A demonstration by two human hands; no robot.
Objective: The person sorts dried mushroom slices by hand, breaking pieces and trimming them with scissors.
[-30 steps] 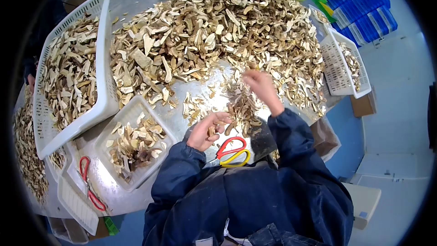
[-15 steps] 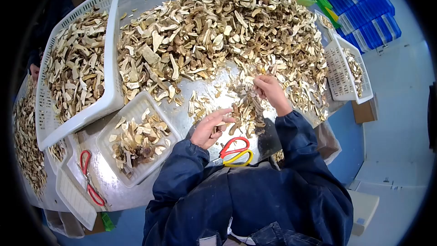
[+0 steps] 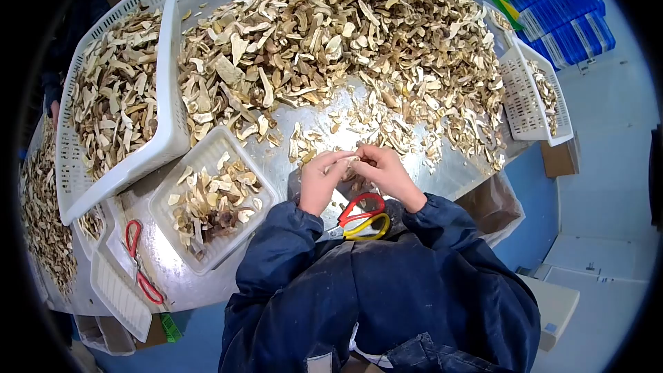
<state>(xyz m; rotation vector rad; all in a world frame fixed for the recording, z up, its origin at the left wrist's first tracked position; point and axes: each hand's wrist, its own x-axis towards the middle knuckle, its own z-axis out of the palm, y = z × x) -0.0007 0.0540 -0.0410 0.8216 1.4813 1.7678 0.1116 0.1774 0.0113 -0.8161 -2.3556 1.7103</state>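
Observation:
Close together near the table's front edge, my left hand [image 3: 320,179] and my right hand [image 3: 390,174] meet at the fingertips. Both are closed in a pinch around a small pale dried mushroom slice [image 3: 353,159], which the fingers partly cover. Below them lie scissors with one red and one yellow handle [image 3: 364,215], against my dark jacket. A few loose slices show under my hands, mostly hidden. Beyond spreads a large heap of dried mushroom slices [image 3: 324,34]. To the left, a shallow white tray [image 3: 157,200] holds more slices.
A large white basket [image 3: 169,97] full of slices stands at left, with red-handled scissors [image 3: 140,262] and a white lid [image 3: 121,297] in front of it. At right are a smaller white basket [image 3: 518,93] and blue crates [image 3: 563,14]. Another person's hand [image 3: 54,112] shows far left.
My right hand has come back from the heap toward my body and joined my left hand. My left fingers, loosely extended before, now pinch with the right. The view has shifted slightly.

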